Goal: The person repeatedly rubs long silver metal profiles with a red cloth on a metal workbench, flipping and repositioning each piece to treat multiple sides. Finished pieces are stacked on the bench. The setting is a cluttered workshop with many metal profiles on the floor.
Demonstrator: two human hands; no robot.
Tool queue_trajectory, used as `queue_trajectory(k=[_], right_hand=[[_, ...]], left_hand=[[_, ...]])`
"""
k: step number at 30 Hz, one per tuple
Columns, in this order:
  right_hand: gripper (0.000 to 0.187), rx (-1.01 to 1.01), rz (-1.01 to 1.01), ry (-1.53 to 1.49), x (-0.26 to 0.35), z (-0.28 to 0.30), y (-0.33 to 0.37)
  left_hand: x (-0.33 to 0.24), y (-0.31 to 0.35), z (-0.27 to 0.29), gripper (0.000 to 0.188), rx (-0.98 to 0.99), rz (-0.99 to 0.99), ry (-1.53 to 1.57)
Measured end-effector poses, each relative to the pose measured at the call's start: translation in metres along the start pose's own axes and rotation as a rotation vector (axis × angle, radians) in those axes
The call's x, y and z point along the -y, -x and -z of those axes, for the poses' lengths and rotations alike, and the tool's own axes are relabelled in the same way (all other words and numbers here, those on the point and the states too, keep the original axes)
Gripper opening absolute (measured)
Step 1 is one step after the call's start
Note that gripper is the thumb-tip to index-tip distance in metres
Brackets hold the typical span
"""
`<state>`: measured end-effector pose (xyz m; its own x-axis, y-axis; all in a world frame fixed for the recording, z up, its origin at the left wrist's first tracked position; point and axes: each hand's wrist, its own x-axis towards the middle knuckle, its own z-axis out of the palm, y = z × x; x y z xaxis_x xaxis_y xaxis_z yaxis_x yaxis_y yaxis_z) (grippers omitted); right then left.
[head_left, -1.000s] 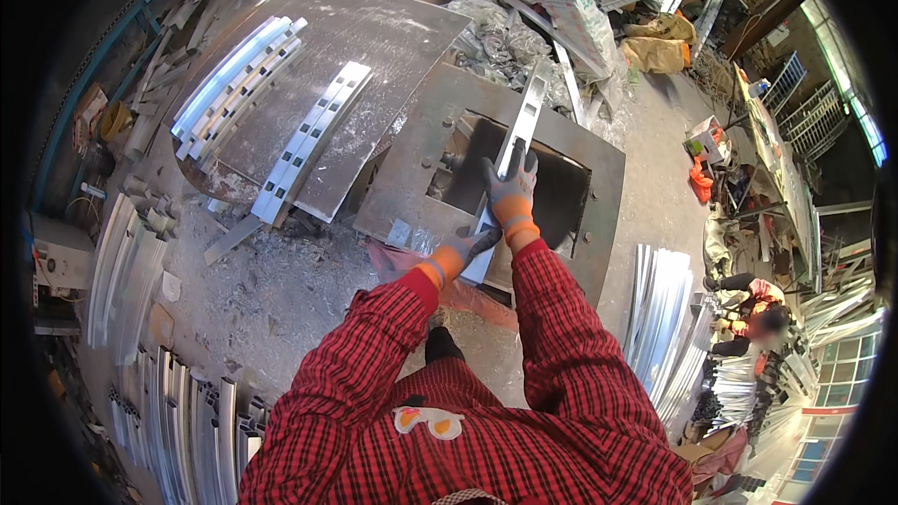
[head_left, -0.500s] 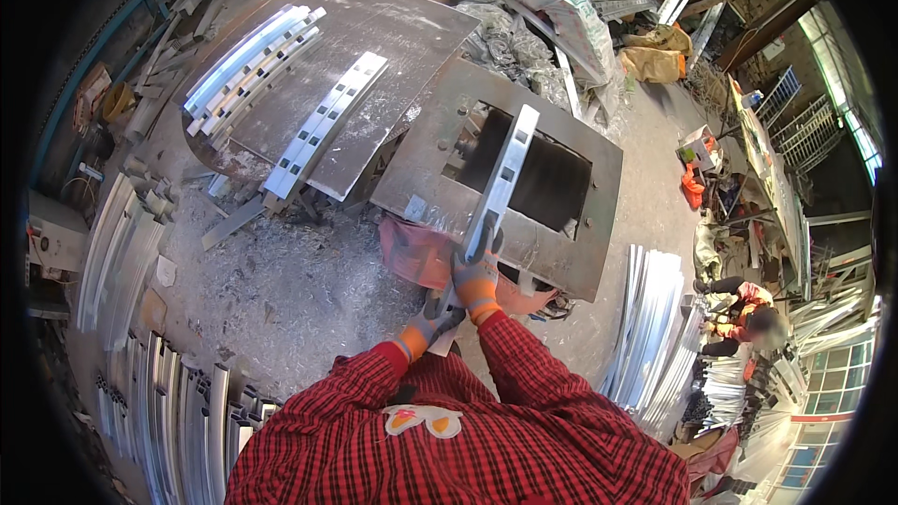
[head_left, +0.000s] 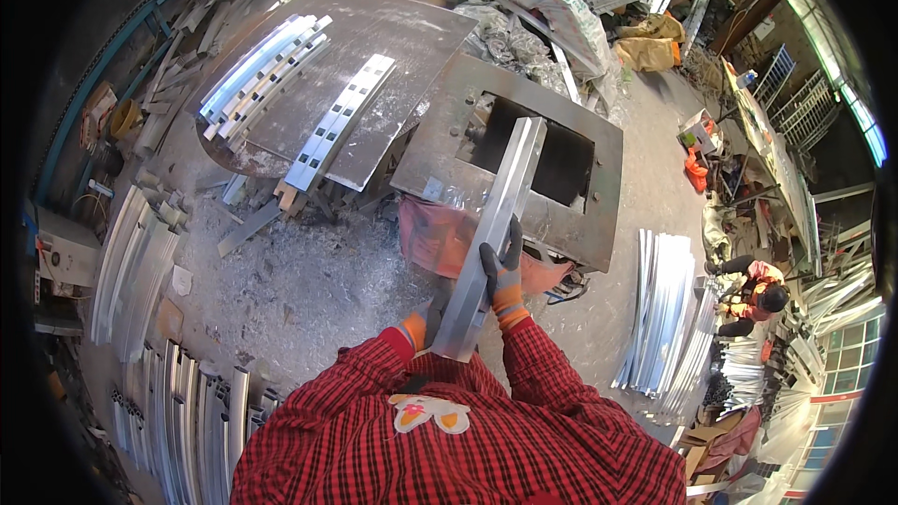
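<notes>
**Silver metal profile (head_left: 505,196) held aslant between two gloved hands**

The long, faceted profile points away from the wearer, its near end close to the red-and-black checked shirt (head_left: 449,463). Its far end appears over the dark rectangular opening of a steel plate (head_left: 440,150); whether it touches the plate cannot be told. The right hand (head_left: 505,279), in a grey glove with an orange cuff, grasps the profile's right side partway along, fingers spread on its surface. The left hand (head_left: 432,316), gloved alike, grips the left side near the lower end, with its fingers partly hidden.

A pinkish-red sheet (head_left: 432,236) hangs at the plate's near edge. To the left, a dark worktable (head_left: 402,23) carries a pair of silver strips (head_left: 341,122) with square holes and, farther left, a bundle of similar strips (head_left: 267,70).

Aluminium lengths (head_left: 655,309) lie stacked on the floor at right, near a crouching co-worker (head_left: 760,292) in orange and dark clothing. More profiles (head_left: 136,271) are gathered at left. Crumpled clear plastic (head_left: 505,37) is heaped beyond the plate.
</notes>
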<state>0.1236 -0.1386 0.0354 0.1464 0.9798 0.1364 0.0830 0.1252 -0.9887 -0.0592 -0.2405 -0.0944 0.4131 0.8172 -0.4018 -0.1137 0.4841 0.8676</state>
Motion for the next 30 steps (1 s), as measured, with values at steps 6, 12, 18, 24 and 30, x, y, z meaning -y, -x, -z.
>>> queue_trajectory(k=[6, 12, 18, 24, 30], right_hand=[[0.074, -0.052, 0.014, 0.205, 0.016, 0.001, 0.004], [0.055, -0.086, 0.139, 0.354, -0.008, 0.006, -0.013], [0.049, -0.104, 0.111, 0.263, -0.016, 0.000, -0.038], [0.052, -0.090, 0.138, 0.882, -0.016, 0.013, -0.110], [0.063, 0.080, 0.423, 0.998, -0.004, 0.012, -0.226]], left_hand=[[-0.078, 0.013, -0.011, 0.061, -0.010, 0.355, 0.346], [-0.133, 0.001, -0.031, 0.066, 0.065, 0.107, -0.273], [-0.151, -0.035, -0.042, 0.080, 0.059, 0.064, -0.099], [-0.133, -0.110, -0.025, 0.081, -0.101, 0.046, -0.322], [-0.163, -0.129, -0.021, 0.046, -0.085, -0.027, -0.267]])
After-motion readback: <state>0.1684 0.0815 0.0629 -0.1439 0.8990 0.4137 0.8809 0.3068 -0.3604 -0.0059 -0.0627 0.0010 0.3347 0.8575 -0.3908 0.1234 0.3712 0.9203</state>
